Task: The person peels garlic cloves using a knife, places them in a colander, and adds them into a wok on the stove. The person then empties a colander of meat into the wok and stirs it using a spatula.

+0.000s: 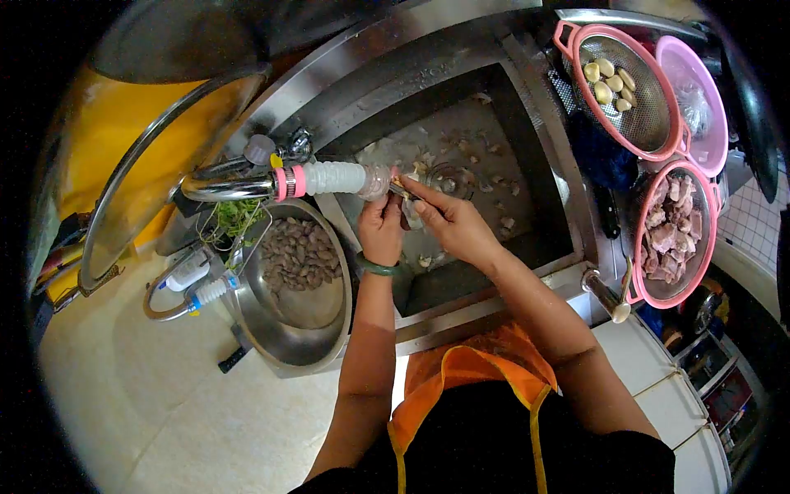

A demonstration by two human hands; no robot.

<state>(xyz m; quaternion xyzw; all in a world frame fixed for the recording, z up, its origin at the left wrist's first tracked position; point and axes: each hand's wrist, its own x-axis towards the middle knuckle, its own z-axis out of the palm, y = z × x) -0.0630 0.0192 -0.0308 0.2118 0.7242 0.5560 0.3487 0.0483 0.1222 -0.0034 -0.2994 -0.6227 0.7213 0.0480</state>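
Both hands meet over the sink (527, 235), just beneath the mouth of the faucet's ribbed plastic extension (336, 178). My left hand (381, 226), with a green bangle on its wrist, is closed with its fingertips around a small thing. From the right side my right hand (457, 226) reaches in, thumb and forefinger pinched at the same spot. A narrow, shiny metal-looking edge shows between the fingers, but its kind is hidden. Pale peel scraps (424, 160) lie scattered over the sink bottom.
At the right stand a pink-rimmed strainer with peeled garlic cloves (605, 86), a purple basin (712, 74), and another strainer with raw meat chunks (671, 235). Left of the sink, a metal bowl (317, 350) holds many brown oval pieces (298, 251), beside green herbs (234, 221).
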